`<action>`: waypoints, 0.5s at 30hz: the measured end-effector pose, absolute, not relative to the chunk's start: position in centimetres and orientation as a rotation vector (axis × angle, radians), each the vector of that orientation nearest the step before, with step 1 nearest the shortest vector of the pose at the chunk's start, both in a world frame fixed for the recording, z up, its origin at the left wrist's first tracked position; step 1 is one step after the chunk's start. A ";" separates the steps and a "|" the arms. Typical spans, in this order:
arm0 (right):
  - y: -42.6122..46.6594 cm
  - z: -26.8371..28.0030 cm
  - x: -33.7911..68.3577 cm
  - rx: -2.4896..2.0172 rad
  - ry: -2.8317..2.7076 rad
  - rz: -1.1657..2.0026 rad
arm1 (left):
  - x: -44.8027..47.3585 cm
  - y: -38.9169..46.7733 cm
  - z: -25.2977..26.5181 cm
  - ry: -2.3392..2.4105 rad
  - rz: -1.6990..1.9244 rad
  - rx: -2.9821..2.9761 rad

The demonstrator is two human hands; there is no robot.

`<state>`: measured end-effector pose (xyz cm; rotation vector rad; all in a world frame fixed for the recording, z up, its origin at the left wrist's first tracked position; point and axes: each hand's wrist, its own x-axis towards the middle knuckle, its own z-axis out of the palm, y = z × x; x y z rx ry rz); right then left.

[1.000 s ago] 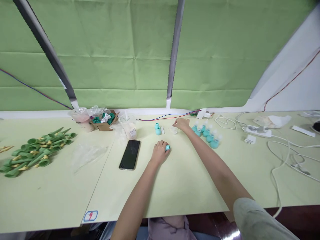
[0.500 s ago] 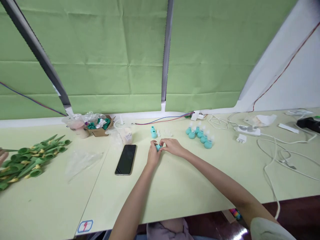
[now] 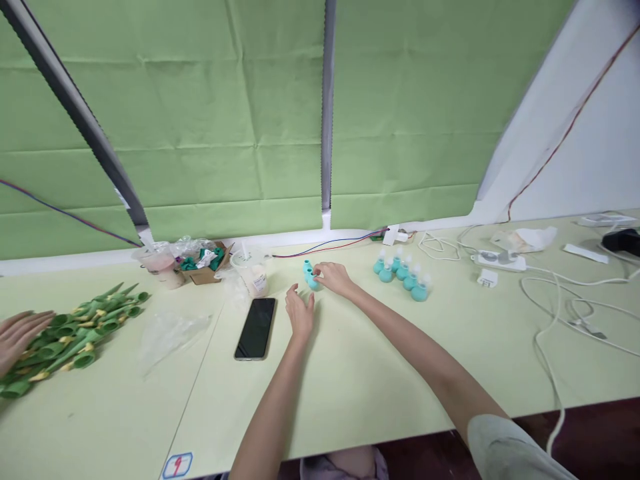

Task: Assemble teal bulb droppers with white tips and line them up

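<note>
Cloth (image 3: 280,120): green, creased, hung behind the work. Surface (image 3: 360,373): pale, carrying everything below. Stalks (image 3: 75,333): a green heap at far left, a co-worker's hand (image 3: 23,337) over its near end. Bag (image 3: 173,333): clear, flat, between stalks and phone. Phone (image 3: 255,329): black, screen up, just beside the left hand. Right hand (image 3: 334,277): forward of the left, fingertips at the front pot; the grip seems to touch its upper edge, but whether it grasps the pot, or something small there, cannot be told. Left hand (image 3: 300,312): grip released, holding nothing, fingers apart, thumb raised, near the front pot but apart from it. Capped pots (image 3: 403,273): teal with translucent tops, grouped to the right, beyond the right hand. Front pot (image 3: 313,280): teal, at the right fingertips. Rear pot (image 3: 307,266): teal, just behind it. Handling note, by judgement: a light fingertip pinch suits so small a piece; a low wrist spares the rear pot a knock; the left hand, being free and near, is well placed to steady the body while the right works at the mouth.
</note>
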<state>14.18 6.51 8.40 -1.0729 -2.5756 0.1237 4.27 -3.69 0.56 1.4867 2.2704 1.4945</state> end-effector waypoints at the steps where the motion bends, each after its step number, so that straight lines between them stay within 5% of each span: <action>1: 6.5 8.4 14.2 -1.053 -2.584 0.117 | 4.3 -3.7 0.5 2.268 1.478 1.493; 15: 5.5 7.6 14.8 -1.028 -2.643 0.085 | 4.4 -3.7 0.6 2.278 1.349 1.596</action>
